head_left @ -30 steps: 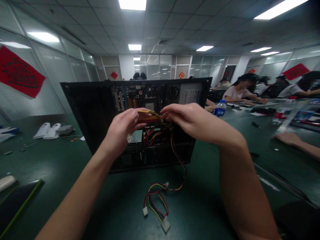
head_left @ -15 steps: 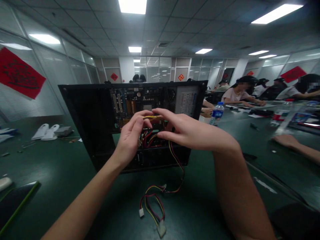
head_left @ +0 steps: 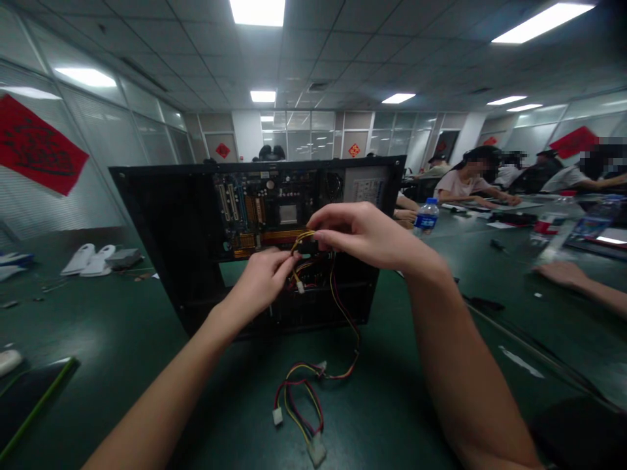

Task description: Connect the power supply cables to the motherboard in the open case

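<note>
Between my hands runs a yellow power cable (head_left: pixel 304 236) with a small white connector (head_left: pixel 300 286) hanging below my left fingers. My left hand (head_left: pixel 267 274) pinches the cable near that connector. Higher up and to the right, my right hand (head_left: pixel 362 232) is closed on the same cable with thumb and fingers. Behind them stands an open black computer case (head_left: pixel 161 241) with a motherboard (head_left: pixel 259 205) and a power supply (head_left: pixel 362 186) inside. Another cable bundle (head_left: pixel 345 313) drops from the case onto the table, ending in white connectors (head_left: pixel 317 450).
The green table (head_left: pixel 235 405) bears a green-edged dark object (head_left: pixel 39 398) at the left front and white items (head_left: pixel 93 260) with a grey box (head_left: pixel 123 257) behind. A bottle (head_left: pixel 426 217) stands at right. Another person's arm (head_left: pixel 578 281) rests on the table; other people sit beyond.
My left hand has moved slightly down and right along the cable, and the white connector now shows beneath it. My right hand has lifted and drawn a little right, uncovering the motherboard's middle.
</note>
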Motion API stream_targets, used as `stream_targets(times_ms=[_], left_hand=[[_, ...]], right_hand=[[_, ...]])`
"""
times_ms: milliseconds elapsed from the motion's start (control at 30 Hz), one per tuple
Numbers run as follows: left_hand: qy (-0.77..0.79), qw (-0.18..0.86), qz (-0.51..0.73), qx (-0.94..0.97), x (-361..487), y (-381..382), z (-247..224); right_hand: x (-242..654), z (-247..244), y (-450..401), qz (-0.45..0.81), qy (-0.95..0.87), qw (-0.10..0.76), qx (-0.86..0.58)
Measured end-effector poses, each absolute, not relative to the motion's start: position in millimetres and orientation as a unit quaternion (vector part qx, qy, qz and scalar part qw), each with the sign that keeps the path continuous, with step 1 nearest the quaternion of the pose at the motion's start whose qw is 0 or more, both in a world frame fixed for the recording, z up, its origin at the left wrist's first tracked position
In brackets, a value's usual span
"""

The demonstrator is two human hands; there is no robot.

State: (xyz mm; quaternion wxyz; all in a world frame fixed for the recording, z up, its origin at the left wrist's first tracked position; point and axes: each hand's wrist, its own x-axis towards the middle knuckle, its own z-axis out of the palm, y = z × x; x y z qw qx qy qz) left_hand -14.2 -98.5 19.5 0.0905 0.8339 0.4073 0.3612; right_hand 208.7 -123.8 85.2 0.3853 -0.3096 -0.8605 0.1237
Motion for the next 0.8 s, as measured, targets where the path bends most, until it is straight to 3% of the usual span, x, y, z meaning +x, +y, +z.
stream_targets(times_ms=[167, 300, 533, 800], left_hand=[[0.368, 0.339, 0.363, 0.786, -5.5, -92.0, 6.8], [0.332, 0.365, 0.455, 0.742, 2.4, -92.5, 0.5], [0.287, 0.496, 0.523, 0.631, 15.4, -89.8, -10.4], [0.242, 0.623, 0.543, 0.508, 14.5, -100.9, 11.5]], right_hand=[[178.8, 71.7, -117.6, 0.083, -0.906, 0.32, -0.265], [162.1, 64.4, -113.3, 0.002, -0.923, 0.29, -0.253], [170.4, 65.8, -111.9, 0.046, -0.929, 0.26, -0.258], [188.0, 79.5, -134.1, -0.09, -0.893, 0.311, -0.312]])
